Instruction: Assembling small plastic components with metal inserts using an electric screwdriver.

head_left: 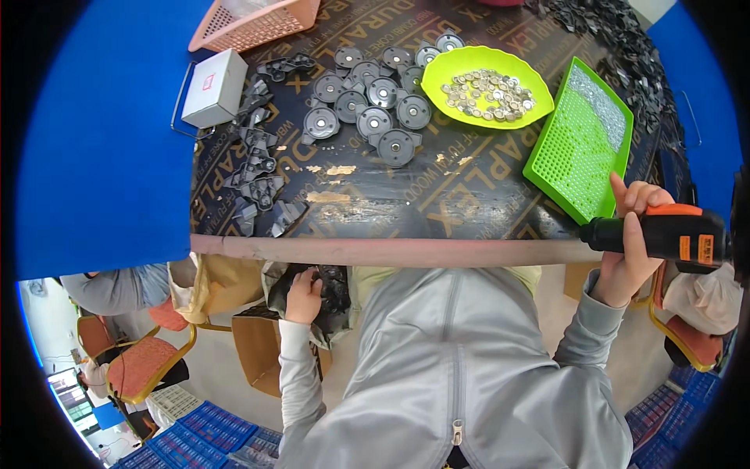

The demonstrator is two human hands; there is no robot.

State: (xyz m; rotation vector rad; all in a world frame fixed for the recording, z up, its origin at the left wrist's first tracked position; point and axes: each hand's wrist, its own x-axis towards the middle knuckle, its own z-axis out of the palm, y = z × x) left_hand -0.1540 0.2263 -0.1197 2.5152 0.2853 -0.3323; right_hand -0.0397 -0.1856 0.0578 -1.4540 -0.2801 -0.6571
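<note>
- Your right hand (pixel 631 270) is out at the table's right end, fingers curled around a black-and-orange power tool (pixel 664 238), thumb and fingers closed on its body.
- The tool's in your grip now, lying almost level, its dark nose pointing left, right by the near corner of the green tray (pixel 558 194).
- And that tray! It sits slanted on the table, full of small holes, with a mass of tiny shiny pieces (pixel 598 105) heaped towards its far side.
- Over to your left hand (pixel 303 297): it's below the table edge, fingers loosely bent, up against a black plastic bag (pixel 332 293). It's shadowy down there, so I can't tell whether you have hold of anything.
- Under that hand, an open cardboard box (pixel 256 352) stands beside the bag.
- Up on the dark, printed table (pixel 375 203), grey round parts (pixel 375 121) crowd together in the middle, some overlapping.
- Just right of them, a yellow-green bowl (pixel 469 61) holds small round metal pieces (pixel 500 86).
- Down the left side runs a straggling row of dark angular parts (pixel 259 152), next to a white box (pixel 212 90).
- Top left, a pink basket (pixel 250 25); top right, a spread of black pieces (pixel 601 23).
- Off to your left, another person's grey sleeve (pixel 125 289) shows.
</note>
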